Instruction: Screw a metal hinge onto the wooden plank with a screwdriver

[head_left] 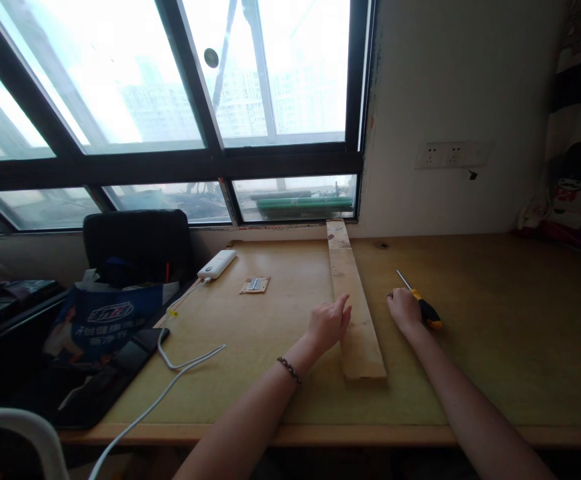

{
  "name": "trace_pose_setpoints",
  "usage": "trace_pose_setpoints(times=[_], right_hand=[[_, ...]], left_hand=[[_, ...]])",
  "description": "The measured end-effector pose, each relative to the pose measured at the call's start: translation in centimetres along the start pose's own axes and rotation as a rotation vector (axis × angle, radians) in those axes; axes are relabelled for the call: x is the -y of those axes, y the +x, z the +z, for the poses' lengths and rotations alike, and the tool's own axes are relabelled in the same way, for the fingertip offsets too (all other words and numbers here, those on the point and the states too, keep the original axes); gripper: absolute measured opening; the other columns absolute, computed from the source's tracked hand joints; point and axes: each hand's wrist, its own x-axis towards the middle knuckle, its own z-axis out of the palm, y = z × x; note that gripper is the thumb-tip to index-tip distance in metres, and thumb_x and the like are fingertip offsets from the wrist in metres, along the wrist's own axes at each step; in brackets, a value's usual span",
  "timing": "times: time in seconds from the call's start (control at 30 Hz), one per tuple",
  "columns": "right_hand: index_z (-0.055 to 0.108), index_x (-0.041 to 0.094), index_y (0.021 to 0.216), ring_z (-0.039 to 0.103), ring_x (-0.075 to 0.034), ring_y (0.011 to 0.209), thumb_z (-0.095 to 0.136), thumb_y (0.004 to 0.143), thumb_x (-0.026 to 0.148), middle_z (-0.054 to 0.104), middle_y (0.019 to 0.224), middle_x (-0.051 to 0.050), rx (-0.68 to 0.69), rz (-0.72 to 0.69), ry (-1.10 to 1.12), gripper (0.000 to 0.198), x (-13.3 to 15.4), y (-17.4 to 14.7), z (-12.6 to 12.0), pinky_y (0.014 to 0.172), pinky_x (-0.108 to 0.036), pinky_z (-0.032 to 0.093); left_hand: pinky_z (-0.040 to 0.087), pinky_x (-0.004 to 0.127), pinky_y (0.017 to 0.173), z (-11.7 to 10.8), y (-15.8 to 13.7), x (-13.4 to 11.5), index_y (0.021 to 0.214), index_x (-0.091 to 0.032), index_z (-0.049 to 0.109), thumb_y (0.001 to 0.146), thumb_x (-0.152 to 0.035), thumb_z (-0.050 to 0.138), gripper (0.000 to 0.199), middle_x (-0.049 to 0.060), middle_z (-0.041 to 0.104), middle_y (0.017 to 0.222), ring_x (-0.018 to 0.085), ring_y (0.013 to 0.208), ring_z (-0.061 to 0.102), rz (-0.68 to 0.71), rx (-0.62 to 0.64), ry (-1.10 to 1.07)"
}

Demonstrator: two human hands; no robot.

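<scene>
A long pale wooden plank [353, 287] lies lengthwise on the table, its far end by the window wall. Over its left edge is my left hand [329, 323], with the fingers drawn together in a pinch; anything between them is too small to make out. My right hand [404, 308] rests closed on the table to the right of the plank. Its fingers are curled under, so what they may hold is hidden. Directly beside that hand lies a screwdriver [429, 315] with a black and yellow handle, its metal shaft pointing away to the far left.
A small packet of metal pieces [256, 285] lies left of the plank. Farther left, a white power bank [217, 265] has a white cable [190, 363] trailing over the table's front edge. A black chair [137, 240] with a blue bag [105, 320] stands at the left.
</scene>
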Motion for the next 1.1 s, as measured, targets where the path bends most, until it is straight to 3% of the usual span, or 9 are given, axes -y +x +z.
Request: trace_pose_setpoints(times=[0.3,0.57,0.7,0.77,0.83,0.93,1.03,1.1], right_hand=[[0.064,0.011,0.085,0.061,-0.021,0.080,0.041,0.084,0.023,0.063,0.086,-0.014,-0.016,0.023,-0.006,0.026,-0.3,0.1,0.0,0.063,-0.026,0.040],[0.063,0.011,0.088,0.061,-0.021,0.081,0.043,0.084,0.026,0.061,0.090,-0.014,-0.013,0.027,-0.006,0.025,0.1,-0.3,-0.8,0.063,-0.026,0.040],[0.062,0.013,0.091,0.061,-0.020,0.082,0.044,0.085,0.028,0.060,0.094,-0.013,-0.049,0.030,-0.004,0.024,0.4,-0.7,-1.2,0.062,-0.025,0.040],[0.061,0.014,0.094,0.060,-0.019,0.082,0.044,0.085,0.030,0.059,0.095,-0.012,-0.074,0.018,0.005,0.025,0.5,-0.9,-1.2,0.062,-0.025,0.039],[0.061,0.014,0.095,0.060,-0.019,0.082,0.044,0.085,0.031,0.060,0.095,-0.011,-0.083,0.007,0.022,0.026,0.5,-0.9,-1.1,0.062,-0.025,0.039],[0.061,0.014,0.095,0.059,-0.019,0.084,0.044,0.085,0.031,0.060,0.094,-0.011,-0.070,0.010,0.047,0.026,0.5,-0.8,-1.0,0.063,-0.025,0.038],[0.062,0.014,0.094,0.059,-0.018,0.085,0.044,0.085,0.031,0.061,0.094,-0.011,-0.075,0.001,0.069,0.026,0.5,-0.7,-0.9,0.064,-0.024,0.037],[0.062,0.014,0.094,0.059,-0.018,0.084,0.045,0.084,0.031,0.061,0.093,-0.011,-0.081,-0.006,0.080,0.026,0.6,-0.7,-0.9,0.064,-0.024,0.037]], left_hand=[[0.039,0.023,0.052,0.2,0.0,0.2,0.108,-0.016,0.052,0.088,-0.030,0.034,0.030,0.002,0.066,0.065,0.013,0.056,0.060,-0.006,-0.009,0.016],[0.034,0.021,0.050,0.6,0.3,2.3,0.082,-0.019,0.056,0.089,-0.025,0.030,0.027,0.003,0.063,0.063,0.013,0.055,0.057,-0.027,0.040,0.106],[0.038,0.024,0.057,-0.4,1.0,6.3,0.084,-0.018,0.058,0.089,-0.027,0.028,0.032,0.006,0.062,0.068,0.015,0.062,0.057,-0.267,0.041,0.191],[0.041,0.029,0.069,-1.3,1.0,9.1,0.085,-0.018,0.059,0.088,-0.029,0.029,0.032,0.009,0.063,0.080,0.019,0.080,0.057,-0.391,-0.008,0.241],[0.037,0.035,0.087,-2.2,0.6,12.0,0.092,-0.016,0.059,0.086,-0.030,0.033,0.030,0.012,0.060,0.101,0.023,0.101,0.051,-0.493,-0.081,0.314],[0.027,0.044,0.097,-2.9,-0.8,15.7,0.111,-0.009,0.051,0.079,-0.040,0.043,0.045,0.018,0.049,0.122,0.030,0.120,0.035,-0.797,-0.161,0.444],[0.023,0.050,0.097,-2.6,-2.1,17.8,0.112,-0.007,0.049,0.069,-0.054,0.050,0.063,0.021,0.050,0.119,0.036,0.122,0.030,-1.045,-0.101,0.439],[0.022,0.050,0.097,-2.0,-2.4,18.4,0.110,-0.010,0.050,0.066,-0.055,0.052,0.063,0.020,0.052,0.117,0.035,0.121,0.033,-1.086,-0.055,0.416]])
